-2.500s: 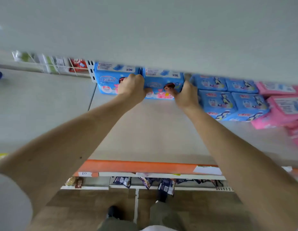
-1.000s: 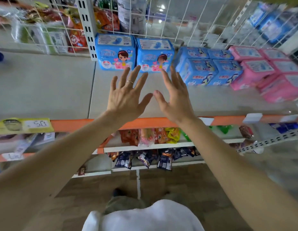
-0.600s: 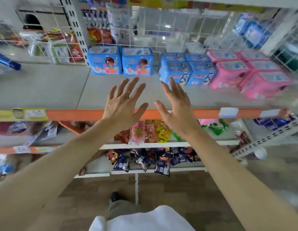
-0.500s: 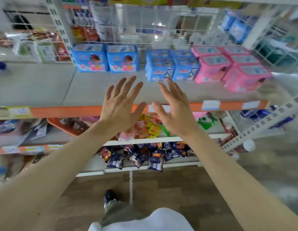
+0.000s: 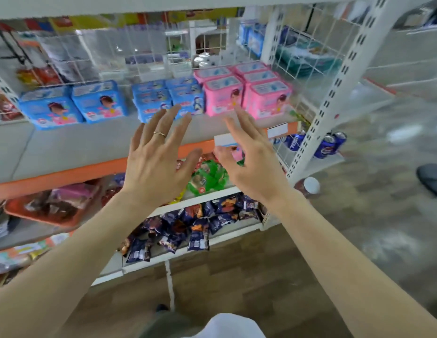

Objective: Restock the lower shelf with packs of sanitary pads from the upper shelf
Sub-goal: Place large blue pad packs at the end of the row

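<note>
Two large blue packs of sanitary pads (image 5: 73, 103) stand side by side at the back left of a grey shelf (image 5: 66, 145) with an orange front edge. To their right sit smaller blue packs (image 5: 163, 98) stacked two high, then pink packs (image 5: 246, 91) in a block. My left hand (image 5: 159, 159) hovers in front of the shelf with fingers spread and straight, a ring on one finger, holding nothing. My right hand (image 5: 249, 162) is raised beside it, fingers straight, empty. Both hands are apart from every pack.
A white wire grid (image 5: 139, 57) backs the shelf and a white slotted upright (image 5: 334, 93) stands at the right. Snack bags (image 5: 188, 230) fill the lower shelves, an orange tray (image 5: 46, 208) sits lower left, cans (image 5: 327, 145) lie right. A dark shoe (image 5: 432, 176) rests on the floor.
My hands let go of the large blue pack and drew back from the shelf, opening out. The view has since swung right and away, showing the pink packs and the aisle floor.
</note>
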A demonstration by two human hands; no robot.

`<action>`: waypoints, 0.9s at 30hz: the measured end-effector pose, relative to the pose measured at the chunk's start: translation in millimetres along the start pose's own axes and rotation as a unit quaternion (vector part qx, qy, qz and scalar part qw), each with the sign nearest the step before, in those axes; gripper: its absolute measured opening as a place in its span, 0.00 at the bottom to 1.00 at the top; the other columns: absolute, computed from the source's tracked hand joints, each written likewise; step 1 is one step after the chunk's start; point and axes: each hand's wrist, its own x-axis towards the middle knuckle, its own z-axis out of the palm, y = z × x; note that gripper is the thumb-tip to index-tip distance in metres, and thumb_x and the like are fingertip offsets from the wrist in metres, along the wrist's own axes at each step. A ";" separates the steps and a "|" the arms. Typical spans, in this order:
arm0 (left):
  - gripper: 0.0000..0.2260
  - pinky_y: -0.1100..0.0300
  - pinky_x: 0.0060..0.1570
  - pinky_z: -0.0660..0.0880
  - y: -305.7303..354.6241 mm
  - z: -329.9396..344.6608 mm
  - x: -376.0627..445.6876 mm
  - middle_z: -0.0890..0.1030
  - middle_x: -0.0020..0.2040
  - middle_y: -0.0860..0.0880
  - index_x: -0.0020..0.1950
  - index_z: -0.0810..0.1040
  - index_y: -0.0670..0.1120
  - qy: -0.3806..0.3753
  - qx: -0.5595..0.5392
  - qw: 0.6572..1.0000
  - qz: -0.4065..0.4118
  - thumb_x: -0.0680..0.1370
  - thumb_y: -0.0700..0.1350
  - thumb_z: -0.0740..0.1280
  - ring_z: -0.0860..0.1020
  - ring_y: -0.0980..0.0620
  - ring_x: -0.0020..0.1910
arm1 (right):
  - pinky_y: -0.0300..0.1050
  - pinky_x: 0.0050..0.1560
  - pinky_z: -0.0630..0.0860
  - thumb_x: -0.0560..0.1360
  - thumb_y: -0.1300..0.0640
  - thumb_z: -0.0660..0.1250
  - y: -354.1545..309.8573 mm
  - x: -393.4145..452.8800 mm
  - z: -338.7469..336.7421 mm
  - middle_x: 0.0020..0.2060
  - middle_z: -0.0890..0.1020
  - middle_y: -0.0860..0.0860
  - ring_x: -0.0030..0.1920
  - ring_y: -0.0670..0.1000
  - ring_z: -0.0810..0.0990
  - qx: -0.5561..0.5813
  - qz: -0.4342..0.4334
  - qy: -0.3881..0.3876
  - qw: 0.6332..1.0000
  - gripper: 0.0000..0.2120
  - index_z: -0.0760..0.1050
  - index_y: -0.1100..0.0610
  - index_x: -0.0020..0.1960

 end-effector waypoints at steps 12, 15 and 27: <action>0.28 0.43 0.73 0.58 28.0 -20.2 41.3 0.66 0.78 0.47 0.77 0.66 0.48 0.059 -0.021 0.995 0.074 0.81 0.61 0.55 0.64 0.44 0.76 | 0.52 0.79 0.56 0.79 0.47 0.63 -8.1 15.1 -47.0 0.78 0.63 0.54 0.79 0.52 0.57 -0.042 -0.030 0.048 0.998 0.28 0.65 0.55 0.77; 0.28 0.45 0.73 0.59 20.9 -37.8 56.6 0.68 0.77 0.47 0.77 0.68 0.47 0.090 -0.013 0.992 0.083 0.81 0.61 0.56 0.65 0.44 0.76 | 0.54 0.78 0.58 0.80 0.46 0.62 -22.5 33.9 -51.3 0.78 0.64 0.54 0.79 0.52 0.58 -0.040 -0.071 0.065 0.995 0.27 0.63 0.51 0.77; 0.26 0.45 0.72 0.62 -20.0 -103.1 110.6 0.69 0.76 0.47 0.75 0.70 0.46 0.170 -0.028 0.978 0.121 0.82 0.59 0.56 0.69 0.44 0.73 | 0.60 0.75 0.64 0.80 0.49 0.65 -67.1 110.5 -68.4 0.77 0.65 0.54 0.79 0.53 0.60 -0.063 -0.151 0.156 0.974 0.27 0.66 0.56 0.76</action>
